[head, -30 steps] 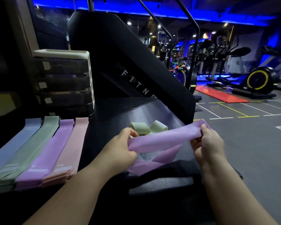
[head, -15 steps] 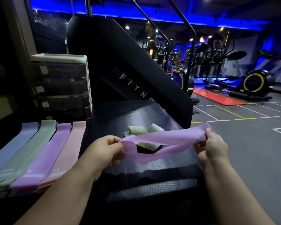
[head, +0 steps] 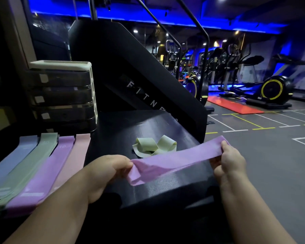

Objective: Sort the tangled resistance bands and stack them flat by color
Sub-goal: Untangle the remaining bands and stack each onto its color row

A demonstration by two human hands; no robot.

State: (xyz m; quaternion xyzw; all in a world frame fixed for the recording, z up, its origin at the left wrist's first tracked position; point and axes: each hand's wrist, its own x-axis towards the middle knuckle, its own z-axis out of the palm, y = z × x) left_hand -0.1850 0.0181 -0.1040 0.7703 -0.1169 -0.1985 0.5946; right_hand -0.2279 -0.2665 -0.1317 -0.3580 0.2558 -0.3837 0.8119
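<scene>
Left hand: my view has the left hand [head: 111,171] pinching the near-left end of the purple band [head: 174,161] between thumb and curled fingers
Right hand: the right hand [head: 231,161] grips the far-right end of the same band, fingers folded round its edge
Purple band: held in the air above the black platform [head: 165,187], stretched between both hands, mostly flat, with a fold hanging at the left end
Pale green band: one pale green band [head: 153,146] lies knotted in loops on the platform, just behind the held band and not touching either hand
Sorted stacks: I count four, side by side at the left: blue stack [head: 12,161], green stack [head: 30,166], purple stack [head: 46,173], pink stack [head: 74,161], each flat, neighbours touching along their edges
Container: a drawer unit [head: 63,94] stands behind the stacks with four dark drawer fronts under a cream top; I cannot tell what is inside
Labels: each drawer has a small white tag, no text readable
Writing: "FITNE" in white on the sloping black panel [head: 144,95], the rest hidden; a faint "10" on the purple stack
</scene>
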